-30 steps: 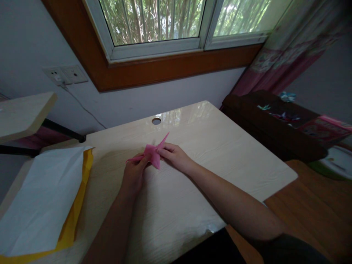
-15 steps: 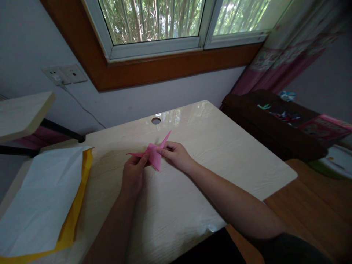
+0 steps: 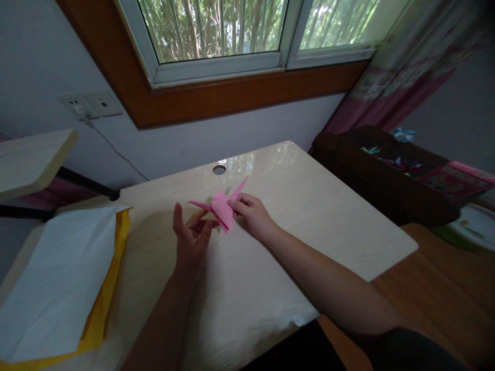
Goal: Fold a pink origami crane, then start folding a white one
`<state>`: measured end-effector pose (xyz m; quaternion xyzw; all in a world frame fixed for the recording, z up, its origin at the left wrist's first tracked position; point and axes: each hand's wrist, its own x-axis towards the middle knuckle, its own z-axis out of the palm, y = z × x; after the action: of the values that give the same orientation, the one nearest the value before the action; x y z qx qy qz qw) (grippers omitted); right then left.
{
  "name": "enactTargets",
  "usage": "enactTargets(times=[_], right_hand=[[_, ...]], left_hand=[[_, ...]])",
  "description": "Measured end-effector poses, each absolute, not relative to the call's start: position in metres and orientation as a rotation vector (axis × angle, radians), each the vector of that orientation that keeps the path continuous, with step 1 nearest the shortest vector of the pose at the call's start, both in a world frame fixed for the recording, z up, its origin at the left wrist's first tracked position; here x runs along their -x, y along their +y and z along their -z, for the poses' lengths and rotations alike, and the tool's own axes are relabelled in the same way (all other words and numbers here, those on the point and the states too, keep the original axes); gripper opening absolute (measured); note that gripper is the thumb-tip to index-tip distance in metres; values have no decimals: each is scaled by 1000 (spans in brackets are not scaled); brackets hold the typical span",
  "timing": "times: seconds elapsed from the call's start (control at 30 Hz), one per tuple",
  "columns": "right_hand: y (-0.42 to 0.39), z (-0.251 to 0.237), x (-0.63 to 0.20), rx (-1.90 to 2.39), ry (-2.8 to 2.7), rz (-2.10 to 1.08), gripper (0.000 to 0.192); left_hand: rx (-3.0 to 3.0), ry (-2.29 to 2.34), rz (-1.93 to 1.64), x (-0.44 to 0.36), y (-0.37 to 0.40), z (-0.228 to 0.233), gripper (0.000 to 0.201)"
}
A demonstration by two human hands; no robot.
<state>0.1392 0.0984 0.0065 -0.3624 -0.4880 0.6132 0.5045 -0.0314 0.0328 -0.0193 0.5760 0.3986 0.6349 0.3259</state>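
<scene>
Left hand [image 3: 192, 238] is standing loosely open, fingers spread and 1 pointing up; it is gripping nothing, and whether its fingertips are touching the paper cannot be told. Just right of it, the pink folded paper [image 3: 221, 206] is sitting between the 2 hands over the worktop [image 3: 328, 221], its 2 slim points angling outward and a wider flap extending toward the near side. By its look, it is likely offering almost no weight, little slip and a springy stiffness along the layered folds, while remaining prone to creasing or tearing. A gentle pinch at the layered base of a point is appearing soundest, sparing the tips. Right hand [image 3: 252, 214] is pinching the paper between thumb and fingers beside the right-hand point's base.
</scene>
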Motion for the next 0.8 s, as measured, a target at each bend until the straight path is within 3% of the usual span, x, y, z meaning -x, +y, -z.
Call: enactTargets(times=[0.1, 0.33, 0.8], right_hand=[[99, -5, -139, 865, -1161, -1487, 33], [97, -3, -139, 845, -1246, -1515, 34], [94, -1, -142, 822, -1397, -1535, 32]], left_hand=[[-1620, 1056, -1635, 37, 33, 23, 83], [-1906, 1388, -1289, 40, 29, 8, 38], [-1659, 1229, -1372, 47, 29, 11, 47]])
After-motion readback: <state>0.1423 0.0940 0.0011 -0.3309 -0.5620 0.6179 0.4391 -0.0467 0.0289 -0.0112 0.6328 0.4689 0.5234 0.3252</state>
